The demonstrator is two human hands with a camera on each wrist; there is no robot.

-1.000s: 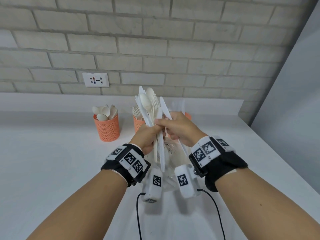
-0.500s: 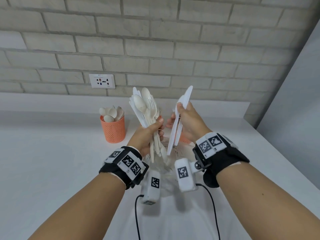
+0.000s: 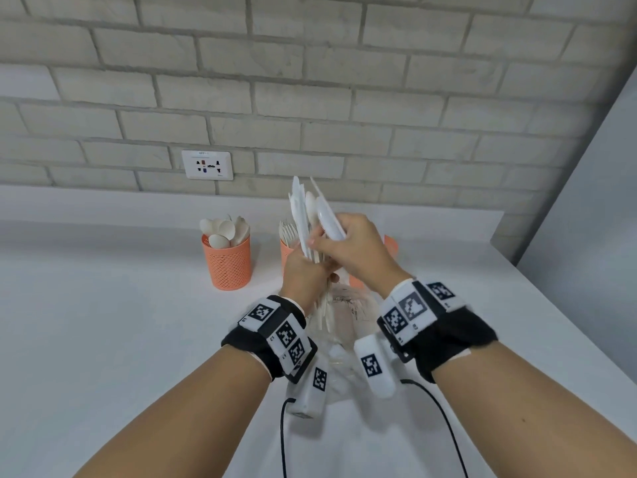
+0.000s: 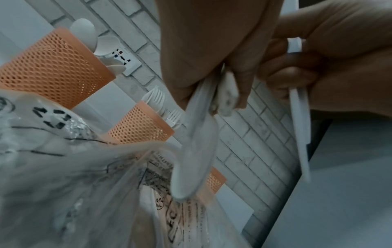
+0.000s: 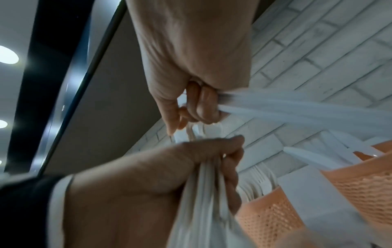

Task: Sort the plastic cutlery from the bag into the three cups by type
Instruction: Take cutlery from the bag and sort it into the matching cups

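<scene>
White counter [image 3: 103, 322] under brick wall: left hand [image 3: 305, 277] grips a bundle of plastic cutlery [image 3: 300, 215] upright above the bag [image 3: 344, 305]; right hand [image 3: 355, 246] pinches knives [image 3: 327, 215] beside it.

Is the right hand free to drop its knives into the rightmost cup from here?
Probably yes. The right hand grips knives just in front of the rightmost cup, which looks open-topped; only the left hand's bundle crowds it.
</scene>
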